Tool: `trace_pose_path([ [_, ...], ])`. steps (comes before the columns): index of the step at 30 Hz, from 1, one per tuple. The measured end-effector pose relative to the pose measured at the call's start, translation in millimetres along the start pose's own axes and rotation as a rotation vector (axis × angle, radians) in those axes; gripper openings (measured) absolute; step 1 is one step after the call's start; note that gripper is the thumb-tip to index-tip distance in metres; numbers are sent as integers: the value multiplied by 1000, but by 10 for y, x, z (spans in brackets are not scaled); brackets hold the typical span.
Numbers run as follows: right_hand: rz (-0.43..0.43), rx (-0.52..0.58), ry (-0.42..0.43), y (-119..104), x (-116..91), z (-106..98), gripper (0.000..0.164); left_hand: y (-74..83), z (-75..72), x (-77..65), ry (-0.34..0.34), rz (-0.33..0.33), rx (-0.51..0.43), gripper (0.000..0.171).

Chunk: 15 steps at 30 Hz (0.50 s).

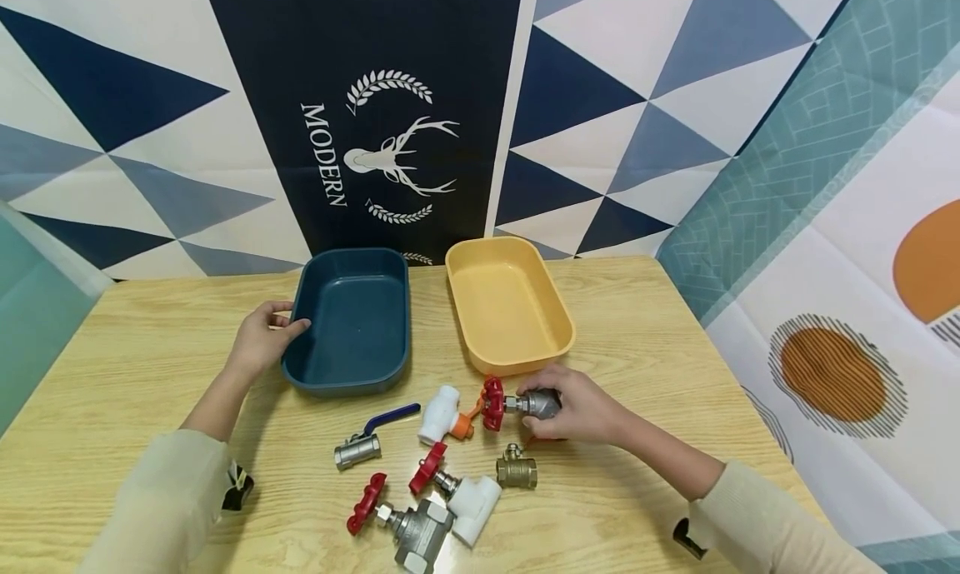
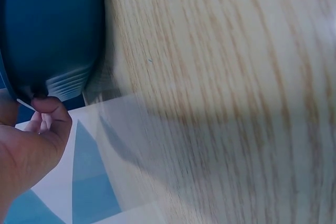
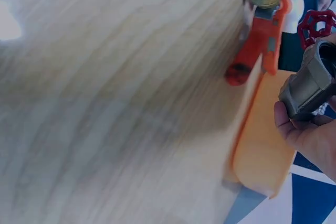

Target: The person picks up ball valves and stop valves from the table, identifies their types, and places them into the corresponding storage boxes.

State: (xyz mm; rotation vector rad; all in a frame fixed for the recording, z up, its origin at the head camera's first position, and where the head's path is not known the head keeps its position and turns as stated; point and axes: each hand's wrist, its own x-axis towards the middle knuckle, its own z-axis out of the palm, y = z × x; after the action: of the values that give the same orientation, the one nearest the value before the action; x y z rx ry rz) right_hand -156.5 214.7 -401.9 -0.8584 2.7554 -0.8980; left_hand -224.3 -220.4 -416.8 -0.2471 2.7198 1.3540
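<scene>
Surface: the wood-grained surface (image 1: 637, 324) in front of you carries two bins and six valves.
Blue bin: one (image 1: 352, 328), far left; probably light, stiff plastic. Your left hand (image 1: 262, 339) pinches its left rim.
Yellow bin: one (image 1: 510, 311), far side, right of the blue one; likely just as light.
Grey metal valves: two. The loose grey valve (image 1: 422, 536) lies nearest you. Your right hand (image 1: 577, 403) grips the held grey valve (image 1: 542, 404) by its body, just near of the yellow bin and outside it. Expect it to be heavy, rigid, hard to damage and perhaps slick; keep your hold round the thick body, since the wheel may turn.
White wheel valve: one (image 1: 474, 507), right of the loose grey valve; probably lighter plastic, best taken by the white body.
White orange-handled valve: one (image 1: 441, 413), left of the held grey valve; whether they touch, you cannot tell.
Blue-lever valve: one (image 1: 358, 451), left in the group, near the blue bin.
Brass valve: one (image 1: 517, 471), near side of your right hand; small but probably dense.
Red handwheels: three (image 1: 366, 504).
</scene>
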Motion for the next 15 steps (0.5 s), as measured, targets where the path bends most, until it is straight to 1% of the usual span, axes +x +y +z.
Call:
trace_pose_path([
  [8,-14,59,49,-146,71,-28,29,2,-5,-1,10,20,-5,55],
  [15,6,86,57,-276,132,-44,28,-12,-7,-3,25,25,-12,53],
])
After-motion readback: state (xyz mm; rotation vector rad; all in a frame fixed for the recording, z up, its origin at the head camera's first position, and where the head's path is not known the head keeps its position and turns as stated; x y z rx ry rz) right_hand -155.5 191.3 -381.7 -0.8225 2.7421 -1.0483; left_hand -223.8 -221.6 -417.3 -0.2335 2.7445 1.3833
